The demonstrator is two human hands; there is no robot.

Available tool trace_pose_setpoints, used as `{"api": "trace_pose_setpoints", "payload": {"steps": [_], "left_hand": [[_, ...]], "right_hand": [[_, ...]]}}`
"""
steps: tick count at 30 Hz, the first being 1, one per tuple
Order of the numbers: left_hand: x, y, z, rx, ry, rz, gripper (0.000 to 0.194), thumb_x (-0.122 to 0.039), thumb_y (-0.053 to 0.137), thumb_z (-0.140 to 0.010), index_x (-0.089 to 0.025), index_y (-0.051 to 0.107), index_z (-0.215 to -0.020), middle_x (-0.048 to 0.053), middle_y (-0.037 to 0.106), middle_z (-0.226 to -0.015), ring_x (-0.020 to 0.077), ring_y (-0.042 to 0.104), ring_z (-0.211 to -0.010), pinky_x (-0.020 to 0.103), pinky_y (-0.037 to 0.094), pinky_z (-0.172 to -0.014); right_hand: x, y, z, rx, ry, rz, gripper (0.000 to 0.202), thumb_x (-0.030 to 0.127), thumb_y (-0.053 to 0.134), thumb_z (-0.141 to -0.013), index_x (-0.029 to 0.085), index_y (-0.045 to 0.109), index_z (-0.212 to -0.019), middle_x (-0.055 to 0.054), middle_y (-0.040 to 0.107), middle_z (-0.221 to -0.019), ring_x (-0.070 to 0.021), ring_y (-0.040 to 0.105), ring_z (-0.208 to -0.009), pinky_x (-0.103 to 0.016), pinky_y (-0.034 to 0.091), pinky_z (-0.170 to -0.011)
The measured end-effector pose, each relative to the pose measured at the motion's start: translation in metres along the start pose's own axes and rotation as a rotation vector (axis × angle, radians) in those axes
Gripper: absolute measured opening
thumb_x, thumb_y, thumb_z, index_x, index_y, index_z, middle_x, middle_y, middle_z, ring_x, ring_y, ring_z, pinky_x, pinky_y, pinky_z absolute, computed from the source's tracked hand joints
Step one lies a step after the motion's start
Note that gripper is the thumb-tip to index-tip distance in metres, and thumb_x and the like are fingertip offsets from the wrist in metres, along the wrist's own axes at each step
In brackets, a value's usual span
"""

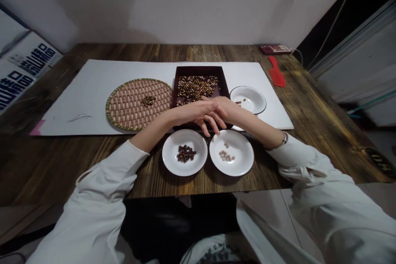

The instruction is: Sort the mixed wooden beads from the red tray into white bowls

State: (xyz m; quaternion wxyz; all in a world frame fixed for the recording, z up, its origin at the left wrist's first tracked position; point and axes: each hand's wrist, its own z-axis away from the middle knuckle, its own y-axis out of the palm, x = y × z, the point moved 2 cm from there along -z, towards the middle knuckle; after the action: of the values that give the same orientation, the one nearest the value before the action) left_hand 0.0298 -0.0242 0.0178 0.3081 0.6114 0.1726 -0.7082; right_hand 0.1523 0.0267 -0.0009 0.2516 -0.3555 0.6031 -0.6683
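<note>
1. Crossing, the left hand point(199, 110) and right hand point(227, 106) touch above the dark tray point(199, 70); whether either grips anything cannot be told.
2. Mixed beads point(198, 87) lie inside it.
3. Nearer, the left bowl point(170, 148) holds dark beads point(186, 153); the right bowl point(246, 154), pale beads point(228, 156).

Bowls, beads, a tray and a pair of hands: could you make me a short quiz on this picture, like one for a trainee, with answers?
1. True or false: the woven mat lies to the left of the dark tray.
2. What colour are the beads in the front right bowl? A) dark brown B) pale C) green
3. Where do the left hand and right hand overlap in this view?

Key:
1. True.
2. B.
3. Over the near edge of the tray; whether they hold anything cannot be seen.
</note>
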Motion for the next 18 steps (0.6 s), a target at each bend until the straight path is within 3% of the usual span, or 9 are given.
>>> {"api": "trace_pose_setpoints", "payload": {"steps": [3, 10, 15, 18], "left_hand": [[0.0012, -0.0008, -0.0004, -0.003, 0.000, 0.001, 0.049, -0.057, 0.047, -0.088, -0.013, 0.057, -0.106, 0.018, 0.071, -0.103, 0.0204, 0.071, -0.079, 0.026, 0.057, -0.057], [0.0032, -0.0021, -0.0009, -0.003, 0.016, -0.007, 0.051, -0.059, 0.050, -0.086, -0.013, 0.060, -0.104, 0.019, 0.070, -0.105, 0.0213, 0.071, -0.080, 0.027, 0.057, -0.058], [0.0018, -0.0016, 0.0001, 0.007, 0.024, -0.014, 0.047, -0.057, 0.051, -0.087, -0.014, 0.060, -0.105, 0.018, 0.069, -0.105, 0.0212, 0.071, -0.082, 0.026, 0.057, -0.058], [0.0004, -0.0007, -0.0001, -0.006, 0.017, -0.012, 0.047, -0.056, 0.051, -0.087, -0.013, 0.060, -0.104, 0.018, 0.070, -0.104, 0.0209, 0.071, -0.080, 0.026, 0.057, -0.057]], "right_hand": [[-0.0023, 0.0019, 0.0020, -0.062, 0.023, 0.056, 0.036, 0.033, 0.043, -0.094, 0.010, 0.053, -0.119, -0.011, 0.069, -0.098, -0.0200, 0.062, -0.079, -0.028, 0.041, -0.068], [0.0006, 0.0018, 0.0013, -0.089, 0.080, 0.253, 0.024, 0.024, 0.040, -0.096, 0.011, 0.054, -0.109, -0.016, 0.057, -0.112, -0.0243, 0.055, -0.097, -0.030, 0.039, -0.074], [-0.0023, 0.0060, 0.0002, -0.090, 0.083, 0.277, 0.033, 0.025, 0.041, -0.096, 0.011, 0.050, -0.124, -0.019, 0.049, -0.133, -0.0287, 0.050, -0.112, -0.035, 0.039, -0.084], [-0.0024, 0.0073, -0.0016, -0.064, 0.039, 0.233, 0.033, 0.025, 0.043, -0.096, 0.013, 0.052, -0.125, -0.016, 0.052, -0.131, -0.0280, 0.050, -0.114, -0.035, 0.039, -0.087]]}}
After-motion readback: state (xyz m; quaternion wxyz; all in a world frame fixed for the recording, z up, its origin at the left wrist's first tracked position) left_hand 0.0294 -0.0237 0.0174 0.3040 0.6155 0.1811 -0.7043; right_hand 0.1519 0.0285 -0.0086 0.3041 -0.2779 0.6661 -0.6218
